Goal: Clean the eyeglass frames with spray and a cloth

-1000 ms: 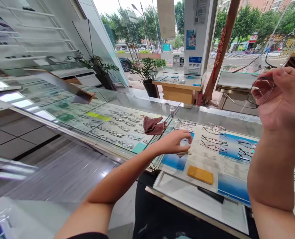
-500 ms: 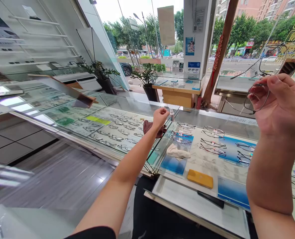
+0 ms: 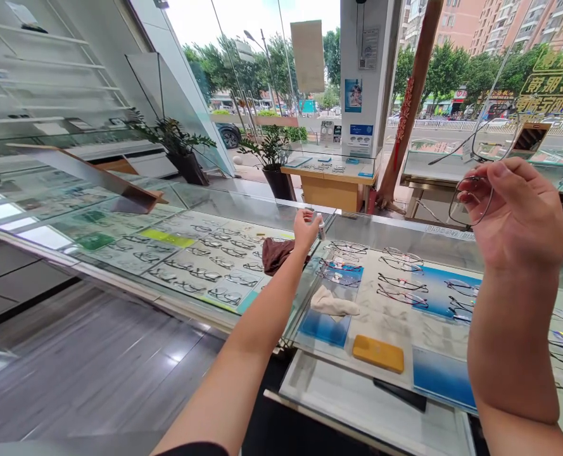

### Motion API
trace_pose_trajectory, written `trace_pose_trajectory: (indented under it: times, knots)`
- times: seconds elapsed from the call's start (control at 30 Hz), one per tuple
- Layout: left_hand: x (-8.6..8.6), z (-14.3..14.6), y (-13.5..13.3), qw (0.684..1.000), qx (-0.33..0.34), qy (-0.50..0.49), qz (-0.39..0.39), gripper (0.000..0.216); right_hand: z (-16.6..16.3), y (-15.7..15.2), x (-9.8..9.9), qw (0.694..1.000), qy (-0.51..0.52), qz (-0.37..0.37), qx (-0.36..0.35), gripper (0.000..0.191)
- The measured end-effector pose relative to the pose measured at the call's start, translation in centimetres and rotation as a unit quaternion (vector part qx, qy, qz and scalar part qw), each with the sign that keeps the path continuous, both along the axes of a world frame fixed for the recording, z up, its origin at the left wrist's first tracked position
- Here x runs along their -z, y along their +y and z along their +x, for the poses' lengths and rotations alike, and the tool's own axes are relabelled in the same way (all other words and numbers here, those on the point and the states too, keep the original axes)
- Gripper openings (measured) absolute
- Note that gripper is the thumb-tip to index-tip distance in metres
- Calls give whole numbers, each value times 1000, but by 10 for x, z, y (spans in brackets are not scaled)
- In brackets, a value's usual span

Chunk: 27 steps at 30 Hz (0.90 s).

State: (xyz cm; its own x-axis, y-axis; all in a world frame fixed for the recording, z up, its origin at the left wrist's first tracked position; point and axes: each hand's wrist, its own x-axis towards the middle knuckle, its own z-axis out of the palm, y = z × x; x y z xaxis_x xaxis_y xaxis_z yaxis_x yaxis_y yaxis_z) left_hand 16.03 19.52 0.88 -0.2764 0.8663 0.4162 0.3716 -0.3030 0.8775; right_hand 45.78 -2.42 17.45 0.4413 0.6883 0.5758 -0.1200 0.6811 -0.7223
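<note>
On my remote view, the right hand (image 3: 523, 218) is raised above the tabletop (image 3: 380, 323), and its fingers are closed on a pair of eyeglasses (image 3: 474, 224); one rim hangs just below the fingertips. I have the left hand (image 3: 306, 229) stretched forward, its fingers bent at a small bottle (image 3: 321, 227), which is at their right side. They partly hide it, so I cannot tell if they grip it firmly. Near these fingers, to their left and closer to me, lies a crumpled brown cloth (image 3: 274, 254). Closer to me and to their right is a pale cloth (image 3: 333, 304), and farther the same way, a yellow case (image 3: 379, 353). Rows of glasses (image 3: 401, 282) lie between both hands.
</note>
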Motion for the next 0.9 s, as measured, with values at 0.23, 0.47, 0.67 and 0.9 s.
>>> trace_pose_trajectory:
  times: [0.23,0.47,0.67,0.9]
  knots:
    - [12,9,2,995,58,23,-76,18,-9,-15,-2,1000,-8,2,4,23]
    - [-1,20,-1,992,94,-44,-76,8,-18,6,48,995,-41,-88,-31,21]
    - [-20,46,-23,960,242,-126,-65,19,-12,22,112,985,-84,-151,-12,26]
    - [-32,79,-73,861,463,-174,-120,42,-6,37,144,976,-116,-180,45,33]
